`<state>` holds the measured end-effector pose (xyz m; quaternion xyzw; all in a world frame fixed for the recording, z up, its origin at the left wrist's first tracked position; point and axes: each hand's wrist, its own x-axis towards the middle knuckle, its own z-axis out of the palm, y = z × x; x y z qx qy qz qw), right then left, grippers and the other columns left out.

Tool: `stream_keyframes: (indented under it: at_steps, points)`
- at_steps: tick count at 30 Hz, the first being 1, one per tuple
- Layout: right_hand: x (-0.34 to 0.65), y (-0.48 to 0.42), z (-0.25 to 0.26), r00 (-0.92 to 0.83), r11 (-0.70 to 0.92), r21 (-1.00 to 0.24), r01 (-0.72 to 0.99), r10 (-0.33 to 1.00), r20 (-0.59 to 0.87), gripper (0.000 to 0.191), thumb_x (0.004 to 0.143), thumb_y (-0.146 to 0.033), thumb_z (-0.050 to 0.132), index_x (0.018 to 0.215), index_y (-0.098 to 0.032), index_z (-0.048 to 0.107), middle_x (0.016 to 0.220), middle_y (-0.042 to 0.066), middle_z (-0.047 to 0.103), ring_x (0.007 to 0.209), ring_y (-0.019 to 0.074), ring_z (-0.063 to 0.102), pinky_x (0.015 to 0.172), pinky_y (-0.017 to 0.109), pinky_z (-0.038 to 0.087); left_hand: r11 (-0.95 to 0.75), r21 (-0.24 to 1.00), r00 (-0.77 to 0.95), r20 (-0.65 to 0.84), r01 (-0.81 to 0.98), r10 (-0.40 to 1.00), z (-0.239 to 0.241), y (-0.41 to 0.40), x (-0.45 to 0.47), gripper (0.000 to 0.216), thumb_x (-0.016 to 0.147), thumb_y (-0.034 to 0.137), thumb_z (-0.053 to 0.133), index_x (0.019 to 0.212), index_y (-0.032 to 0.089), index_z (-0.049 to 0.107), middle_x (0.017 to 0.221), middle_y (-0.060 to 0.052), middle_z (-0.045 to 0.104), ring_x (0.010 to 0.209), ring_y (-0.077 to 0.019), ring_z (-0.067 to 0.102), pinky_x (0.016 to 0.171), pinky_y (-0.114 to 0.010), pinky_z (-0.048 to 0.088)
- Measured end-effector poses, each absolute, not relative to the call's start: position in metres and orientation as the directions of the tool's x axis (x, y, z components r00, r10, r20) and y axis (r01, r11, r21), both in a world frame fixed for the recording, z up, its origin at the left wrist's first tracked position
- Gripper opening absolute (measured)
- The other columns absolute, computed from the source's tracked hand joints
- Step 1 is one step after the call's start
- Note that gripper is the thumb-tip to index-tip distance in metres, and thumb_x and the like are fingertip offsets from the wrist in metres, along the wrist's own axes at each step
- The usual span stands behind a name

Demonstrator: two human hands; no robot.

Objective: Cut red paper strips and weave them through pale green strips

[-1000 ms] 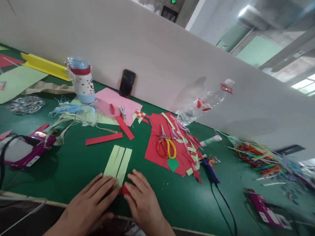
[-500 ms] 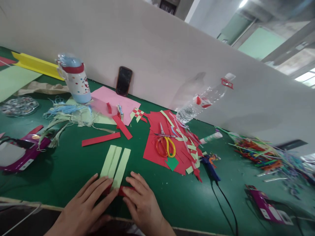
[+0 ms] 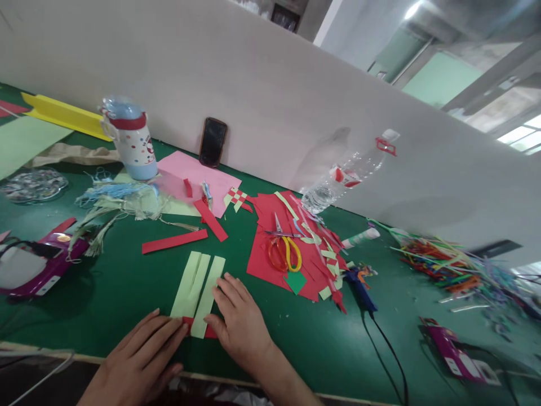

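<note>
Three light green paper strips lie side by side on the green table, their near ends crossing a red paper strip. My left hand rests flat, fingers stretched out, with the fingertips on the left end of the red strip. My right hand lies flat with spread fingers pressing the right green strip and the red strip's right end.
Loose red strips, a pink sheet, a red sheet with orange-handled scissors, a woven red-green piece, a dotted cup, a phone, a plastic bottle, a blue glue gun, purple devices and coloured sticks.
My right hand has slid forward onto the right green strip. My left hand has drawn back toward the table edge, fingertips now at the red strip's left end. The view shifted slightly.
</note>
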<state>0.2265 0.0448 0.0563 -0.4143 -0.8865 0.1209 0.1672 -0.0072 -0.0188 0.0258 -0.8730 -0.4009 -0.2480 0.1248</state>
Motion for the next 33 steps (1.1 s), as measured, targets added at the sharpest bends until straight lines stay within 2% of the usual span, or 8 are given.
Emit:
stream_keyframes:
  at_steps: [7, 16, 19, 25, 31, 33]
  points:
    - [0.222, 0.047, 0.052, -0.59, 0.601, -0.376, 0.705, 0.792, 0.159, 0.042, 0.094, -0.032, 0.064, 0.13, -0.013, 0.058, 0.138, 0.014, 0.06, 0.136, 0.033, 0.045, 0.113, 0.052, 0.041, -0.667, -0.016, 0.572, 0.528, 0.745, 0.627, 0.025, -0.02, -0.012, 0.035, 0.094, 0.04, 0.057, 0.121, 0.022, 0.068, 0.112, 0.001, 0.074, 0.109, -0.0173, 0.063, 0.124, -0.036, 0.017]
    - [0.221, 0.046, 0.051, -0.561, 0.581, -0.416, 0.699, 0.807, 0.184, 0.04, 0.093, -0.029, 0.062, 0.129, -0.013, 0.06, 0.136, 0.014, 0.061, 0.136, 0.032, 0.045, 0.113, 0.053, 0.04, -0.651, -0.051, 0.562, 0.558, 0.757, 0.61, 0.04, -0.021, -0.014, 0.033, 0.1, 0.037, 0.042, 0.112, 0.028, 0.072, 0.11, 0.003, 0.073, 0.108, -0.0157, 0.061, 0.122, -0.033, 0.019]
    - [0.222, 0.046, 0.05, -0.566, 0.577, -0.414, 0.704, 0.808, 0.164, 0.04, 0.094, -0.03, 0.061, 0.129, -0.012, 0.06, 0.137, 0.014, 0.06, 0.137, 0.0325, 0.044, 0.114, 0.053, 0.039, -0.687, -0.061, 0.597, 0.554, 0.724, 0.58, 0.042, -0.023, -0.018, 0.029, 0.099, 0.038, 0.047, 0.109, 0.029, 0.073, 0.107, 0.003, 0.073, 0.106, -0.0149, 0.061, 0.121, -0.032, 0.019]
    - [0.221, 0.046, 0.05, -0.565, 0.57, -0.418, 0.708, 0.812, 0.15, 0.042, 0.094, -0.031, 0.061, 0.13, -0.011, 0.06, 0.137, 0.016, 0.06, 0.137, 0.0334, 0.044, 0.114, 0.053, 0.038, -0.67, -0.092, 0.611, 0.515, 0.737, 0.601, 0.034, -0.024, -0.02, 0.031, 0.094, 0.042, 0.053, 0.116, 0.029, 0.07, 0.111, 0.003, 0.073, 0.107, -0.0173, 0.062, 0.123, -0.035, 0.013]
    - [0.222, 0.045, 0.051, -0.568, 0.576, -0.421, 0.701, 0.808, 0.159, 0.041, 0.094, -0.031, 0.061, 0.13, -0.011, 0.061, 0.137, 0.015, 0.06, 0.136, 0.0337, 0.045, 0.114, 0.054, 0.039, -0.656, -0.055, 0.577, 0.534, 0.753, 0.618, 0.03, -0.025, -0.019, 0.033, 0.093, 0.044, 0.053, 0.119, 0.029, 0.067, 0.115, 0.002, 0.071, 0.113, -0.0159, 0.059, 0.117, -0.027, 0.027]
    - [0.221, 0.045, 0.051, -0.565, 0.573, -0.424, 0.701, 0.809, 0.159, 0.041, 0.093, -0.03, 0.061, 0.13, -0.011, 0.06, 0.137, 0.015, 0.06, 0.136, 0.0337, 0.045, 0.114, 0.054, 0.039, -0.66, -0.043, 0.576, 0.535, 0.75, 0.619, 0.032, -0.025, -0.019, 0.033, 0.093, 0.043, 0.053, 0.119, 0.028, 0.067, 0.116, 0.001, 0.07, 0.115, -0.0161, 0.058, 0.117, -0.027, 0.027]
